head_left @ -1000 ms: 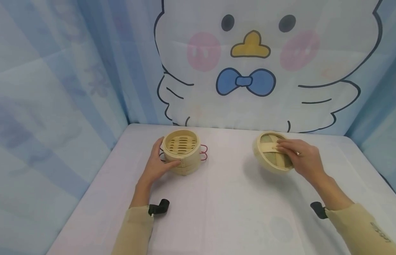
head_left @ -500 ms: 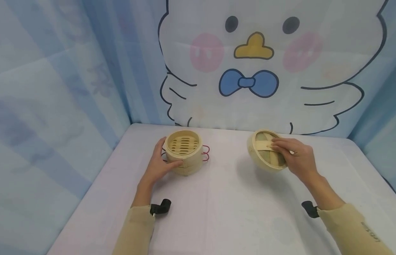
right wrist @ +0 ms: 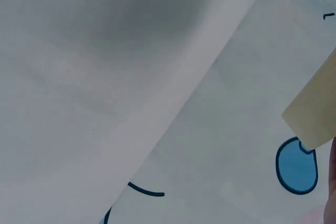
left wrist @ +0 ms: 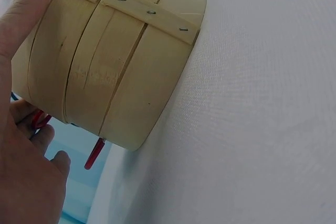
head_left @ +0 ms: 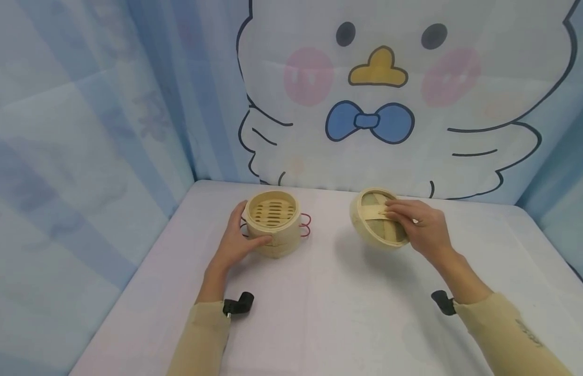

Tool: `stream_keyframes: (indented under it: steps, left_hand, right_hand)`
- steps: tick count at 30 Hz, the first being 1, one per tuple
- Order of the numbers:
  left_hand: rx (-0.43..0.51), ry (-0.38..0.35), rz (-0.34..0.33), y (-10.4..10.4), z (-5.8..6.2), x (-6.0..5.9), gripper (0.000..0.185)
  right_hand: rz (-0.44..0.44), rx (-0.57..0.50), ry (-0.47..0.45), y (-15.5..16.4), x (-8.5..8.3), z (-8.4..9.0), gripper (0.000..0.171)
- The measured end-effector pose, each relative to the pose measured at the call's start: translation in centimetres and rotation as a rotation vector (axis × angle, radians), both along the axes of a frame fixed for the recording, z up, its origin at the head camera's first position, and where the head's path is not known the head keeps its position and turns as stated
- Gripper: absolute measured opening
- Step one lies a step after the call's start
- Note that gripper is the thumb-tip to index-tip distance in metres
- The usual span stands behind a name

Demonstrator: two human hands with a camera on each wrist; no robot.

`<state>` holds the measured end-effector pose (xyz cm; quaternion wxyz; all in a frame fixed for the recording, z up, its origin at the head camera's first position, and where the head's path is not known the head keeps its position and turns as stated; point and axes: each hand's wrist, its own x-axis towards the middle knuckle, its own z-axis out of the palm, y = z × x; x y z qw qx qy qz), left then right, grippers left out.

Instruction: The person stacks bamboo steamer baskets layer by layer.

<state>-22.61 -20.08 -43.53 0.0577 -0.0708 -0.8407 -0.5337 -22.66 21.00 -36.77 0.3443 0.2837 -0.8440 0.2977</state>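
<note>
Hands are both busy: left hand [head_left: 235, 243] cups the steamer basket [head_left: 272, 223] on the bench [head_left: 338, 308]; right hand [head_left: 420, 227] pinches the tilted lid [head_left: 373, 219] aloft, apparently lidding; next needs flipping and centring.

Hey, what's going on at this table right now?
A person is working with a bamboo steamer on a white table. The left hand grips the side of the steamer, which stands open with its slatted floor showing. The right hand holds the lid lifted off the table and tilted, its underside facing the camera, to the right of the steamer and apart from it.
</note>
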Motion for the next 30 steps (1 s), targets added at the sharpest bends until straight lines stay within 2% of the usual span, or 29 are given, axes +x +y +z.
stream_keyframes:
  steps: [8,22,30]
  left_hand:
    - [0.004,-0.015,-0.001,0.0,0.0,-0.1,0.111]
    - [-0.009,-0.030,0.007,0.0,0.0,-0.1,0.114]
    - [-0.005,-0.033,0.006,-0.1,0.0,0.0,0.112]
  right_hand:
    - [0.039,-0.002,0.018,-1.5,-0.8,0.1,0.026]
    - [0.040,-0.011,-0.014,-3.8,-1.8,0.6,0.022]
    - [0.084,-0.032,0.007,-5.2,-2.4,0.8,0.022]
